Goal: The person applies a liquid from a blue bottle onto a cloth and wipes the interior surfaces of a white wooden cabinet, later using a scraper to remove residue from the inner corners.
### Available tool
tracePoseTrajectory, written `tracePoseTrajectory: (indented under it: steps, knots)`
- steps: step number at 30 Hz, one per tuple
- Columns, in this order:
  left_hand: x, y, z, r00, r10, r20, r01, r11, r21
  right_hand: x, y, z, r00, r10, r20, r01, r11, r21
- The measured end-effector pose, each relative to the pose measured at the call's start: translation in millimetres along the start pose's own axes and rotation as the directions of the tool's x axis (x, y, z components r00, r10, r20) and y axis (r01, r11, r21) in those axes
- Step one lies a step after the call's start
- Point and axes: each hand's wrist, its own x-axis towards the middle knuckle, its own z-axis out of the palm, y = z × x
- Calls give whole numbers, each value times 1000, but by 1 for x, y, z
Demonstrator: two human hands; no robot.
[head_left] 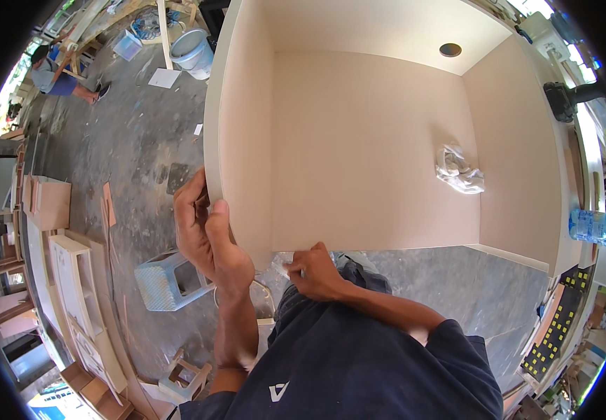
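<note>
A large cream cabinet box (373,147) is in front of me with its open side up. My left hand (212,231) wraps round the edge of its left side panel (220,119), thumb on the inside. Close to my body, at the box's near edge, my right hand (315,273) is closed with the fingers bent. Something small and whitish shows by its fingertips, too unclear to name. Inside the box, towards the right, lies a crumpled white cloth (459,169). A round dark hole (450,50) is cut in the far panel.
A cordless drill (570,98) and a clear bottle with a blue label (592,228) stand beyond the right panel. On the grey floor at left are a pale blue plastic stool (166,281) and a bucket (192,52). Another person (61,73) is far left.
</note>
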Motion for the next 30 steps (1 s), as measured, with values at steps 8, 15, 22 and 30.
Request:
tracePoseTrajectory:
  steps: [8,15,22,30]
  knots:
    - [-1,1,0,1000,7,-3,-7,1000,5,20,-4,-7,975,195,-107,-188,979,75]
    - [-2,-4,-4,1000,11,17,-10,1000,-17,-2,-10,-8,1000,21,23,-23,996,86]
    - [1,-6,-3,999,24,28,-23,999,-44,76,-17,-19,962,95,-257,-129,985,-117]
    - [-1,-8,-5,999,-11,47,15,997,-78,13,-27,17,959,279,46,-278,960,-26]
